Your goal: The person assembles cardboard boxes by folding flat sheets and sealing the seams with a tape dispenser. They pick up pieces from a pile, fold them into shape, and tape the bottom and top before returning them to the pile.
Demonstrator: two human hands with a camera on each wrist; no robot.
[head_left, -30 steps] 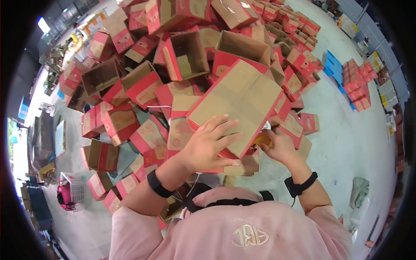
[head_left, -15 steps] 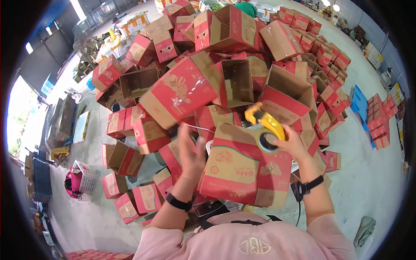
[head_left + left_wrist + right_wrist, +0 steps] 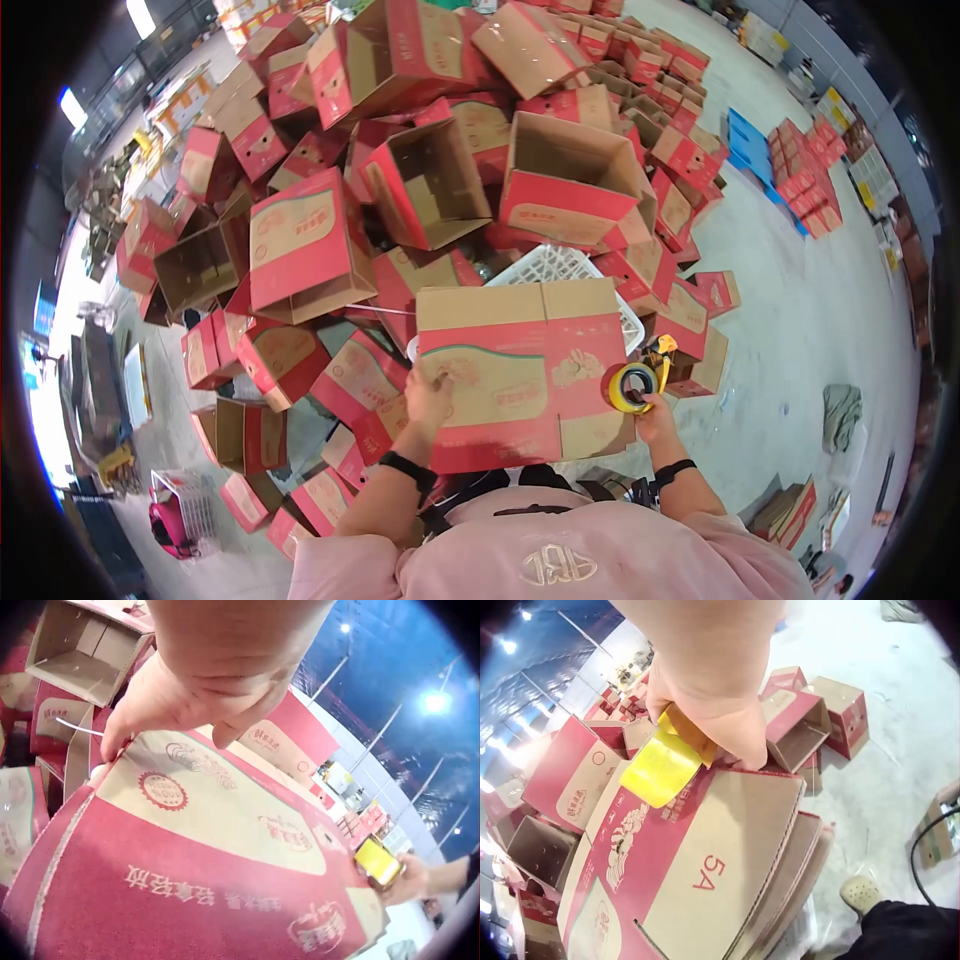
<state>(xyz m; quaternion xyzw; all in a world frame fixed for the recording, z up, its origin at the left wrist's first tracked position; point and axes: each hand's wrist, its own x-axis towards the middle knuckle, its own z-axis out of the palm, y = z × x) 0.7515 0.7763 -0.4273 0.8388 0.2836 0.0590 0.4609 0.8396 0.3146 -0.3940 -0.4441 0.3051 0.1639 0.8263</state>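
Observation:
A flattened red and tan carton [image 3: 500,400] lies in front of the person, over a white plastic basket [image 3: 540,265] whose far rim shows behind it. The left hand [image 3: 428,398] pinches the carton's left edge, its thumb on the printed face. The left wrist view shows the same hand [image 3: 202,705] at the edge. At the carton's right side the right hand [image 3: 655,420] grips a yellow tape dispenser [image 3: 637,385] with a roll of yellow tape. In the right wrist view, the tape roll [image 3: 660,771] sits close over the carton's flaps [image 3: 727,847], marked 5A.
A large heap of open red cartons [image 3: 425,180] fills the space ahead and left. One upside-down carton [image 3: 305,245] rests on its near side. Stacked small red boxes [image 3: 805,180] stand by a blue pallet [image 3: 750,150] at right. A white crate [image 3: 190,510] with a pink item stands at left.
The assembled carton under the hands went left onto the heap. A flattened carton is now in front, and the left hand has come to its left edge. The tape dispenser has moved lower, still held.

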